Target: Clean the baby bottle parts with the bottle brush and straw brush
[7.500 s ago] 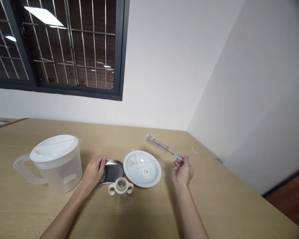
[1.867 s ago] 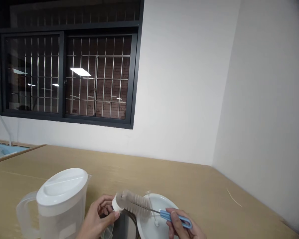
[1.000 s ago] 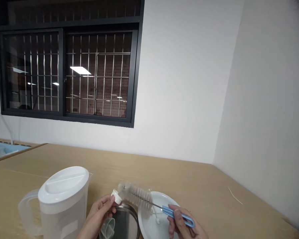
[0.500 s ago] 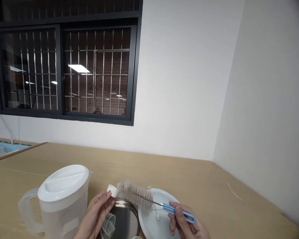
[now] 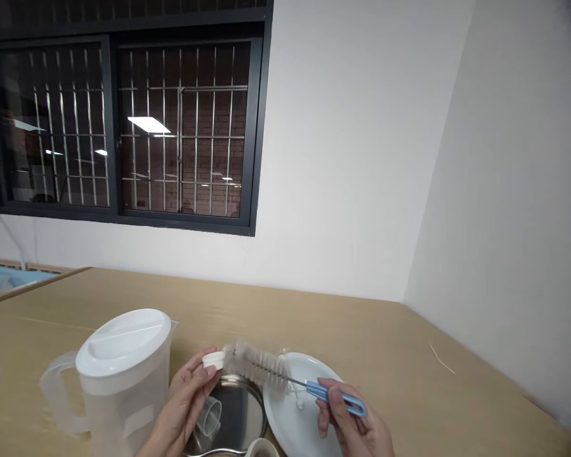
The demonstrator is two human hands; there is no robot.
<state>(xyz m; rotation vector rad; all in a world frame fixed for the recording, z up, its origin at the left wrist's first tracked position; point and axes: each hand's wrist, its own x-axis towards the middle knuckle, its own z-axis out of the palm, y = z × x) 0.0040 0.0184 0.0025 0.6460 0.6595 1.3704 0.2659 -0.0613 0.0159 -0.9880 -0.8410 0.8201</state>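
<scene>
My right hand [image 5: 349,412] grips the blue handle of a bottle brush [image 5: 257,367], its pale bristles pointing left. Between the thumb and fingers of my left hand [image 5: 188,393] is a small white cap [image 5: 213,361]; the brush tip meets its right side. Below the hands lies a round metal tray [image 5: 240,412], with a clear plastic cup [image 5: 209,416] on its left part, partly behind my left hand. A white plate [image 5: 299,435] sits under the brush and right hand, with a thin white item [image 5: 299,400] on it that I cannot make out.
A lidded clear plastic pitcher [image 5: 124,381] stands left of my hands, handle to the left. The rim of a whitish cup [image 5: 261,448] shows at the bottom edge. A thin pale strip [image 5: 441,358] lies on the wooden table [image 5: 385,343] at right. Walls border the table behind and right.
The white cap has turned in my left hand, and the brush has shifted slightly left with my right hand. The view has tipped down a little, showing more of the cup at the bottom.
</scene>
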